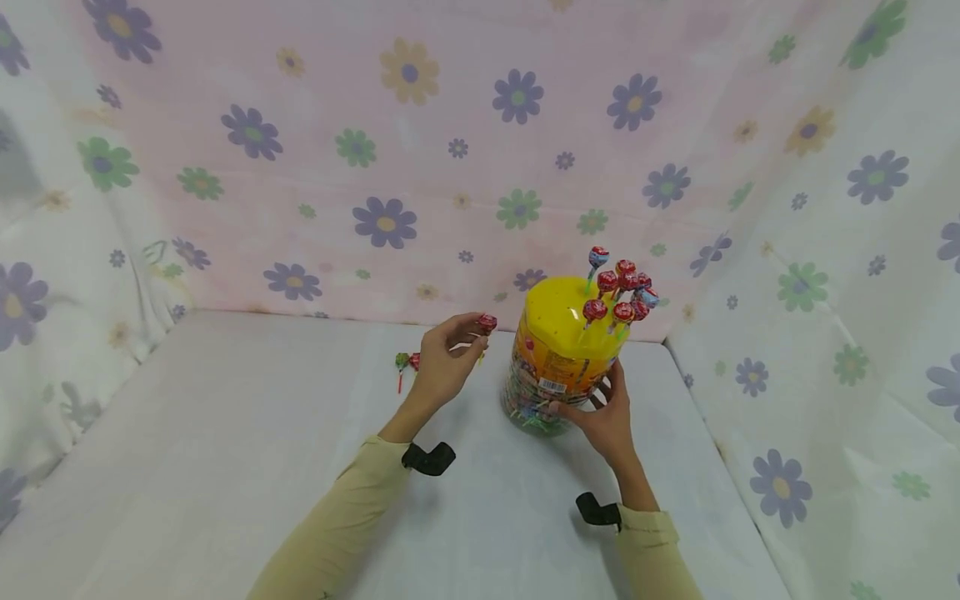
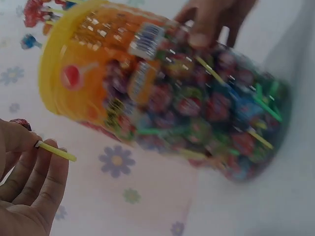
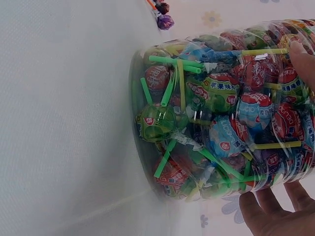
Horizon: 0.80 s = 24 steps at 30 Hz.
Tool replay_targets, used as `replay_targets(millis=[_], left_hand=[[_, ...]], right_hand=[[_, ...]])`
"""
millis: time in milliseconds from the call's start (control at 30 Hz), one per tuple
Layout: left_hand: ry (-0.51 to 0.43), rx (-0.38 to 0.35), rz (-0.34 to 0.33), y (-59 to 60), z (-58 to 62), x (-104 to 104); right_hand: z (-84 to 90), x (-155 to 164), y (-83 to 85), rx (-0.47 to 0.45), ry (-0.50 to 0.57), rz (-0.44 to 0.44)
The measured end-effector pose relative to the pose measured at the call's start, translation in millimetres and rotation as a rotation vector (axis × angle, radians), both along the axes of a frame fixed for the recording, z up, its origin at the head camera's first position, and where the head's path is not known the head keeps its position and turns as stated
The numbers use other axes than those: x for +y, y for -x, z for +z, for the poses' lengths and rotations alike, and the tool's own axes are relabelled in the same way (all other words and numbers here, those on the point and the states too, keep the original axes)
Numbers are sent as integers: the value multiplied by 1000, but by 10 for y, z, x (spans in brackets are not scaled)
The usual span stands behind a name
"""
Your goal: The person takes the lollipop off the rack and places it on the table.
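A big clear jar (image 1: 551,385) full of wrapped lollipops, with an orange label and a yellow lid (image 1: 558,312), leans to one side on the table. Several red and blue lollipops (image 1: 623,312) stand upright in the lid by their sticks. My right hand (image 1: 607,417) grips the jar's lower side, thumb in front and fingers around the far right. Left of the jar, my left hand (image 1: 446,362) pinches a red lollipop (image 1: 487,323) just under its head. Its yellow stick (image 2: 57,150) points down past the fingers in the head view.
Behind the left hand, a green lollipop (image 1: 402,362) and a red one (image 1: 415,361) lie on the white table (image 1: 225,433). Flowered cloth (image 1: 420,167) hangs around the back and sides. A black wrist mount (image 1: 429,459) sits on each forearm.
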<state>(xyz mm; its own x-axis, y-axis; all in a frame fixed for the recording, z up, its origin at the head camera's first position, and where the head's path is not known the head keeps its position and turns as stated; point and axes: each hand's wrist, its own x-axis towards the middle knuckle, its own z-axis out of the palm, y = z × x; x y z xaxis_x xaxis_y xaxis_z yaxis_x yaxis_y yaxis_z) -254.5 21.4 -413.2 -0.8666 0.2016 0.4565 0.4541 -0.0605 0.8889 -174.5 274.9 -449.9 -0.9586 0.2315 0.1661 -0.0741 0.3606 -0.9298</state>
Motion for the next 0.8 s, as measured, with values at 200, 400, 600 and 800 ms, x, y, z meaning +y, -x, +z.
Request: replay_targets(millis=[200,400,600,800], left_hand=[[52,-60,22,21,-300,-225],[111,-115,86,69,-635,-472],[157,-153,137,57,-817,-694],[279,-241,289,119,-925,-913]], right_hand=[[1,0,-2,1,-5,-6],[9,-10,-9,4,-11,-6],[-9,5,2,8,-1,-1],[-20,26,29,10,9,6]])
